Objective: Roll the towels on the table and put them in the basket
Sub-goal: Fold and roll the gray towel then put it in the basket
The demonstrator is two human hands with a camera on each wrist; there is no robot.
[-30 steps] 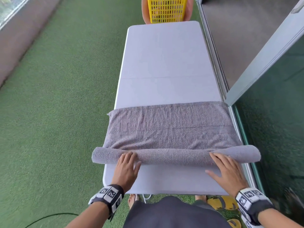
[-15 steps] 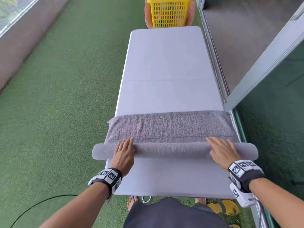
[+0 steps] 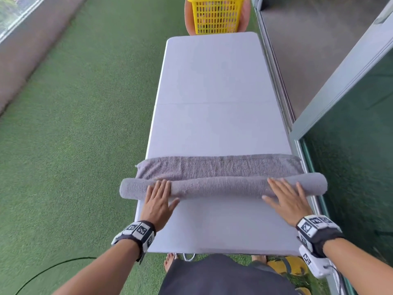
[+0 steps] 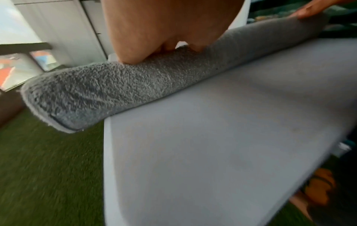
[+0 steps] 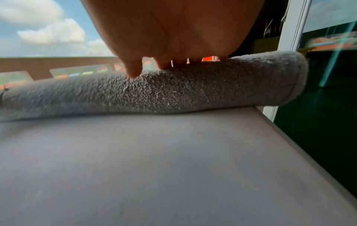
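Two flat, spread palms, left hand point(image 3: 158, 202) and right hand point(image 3: 286, 200), press the grey towel point(image 3: 221, 185) roll near the table's point(image 3: 212, 86) near edge; one last strip needs rolling, then off to the basket point(image 3: 215, 14).

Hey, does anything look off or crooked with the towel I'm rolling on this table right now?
Only slightly. The grey towel roll is wider than the white table, so both ends overhang its side edges. The left hand and right hand press flat on it. Nothing looks spilled or damaged.
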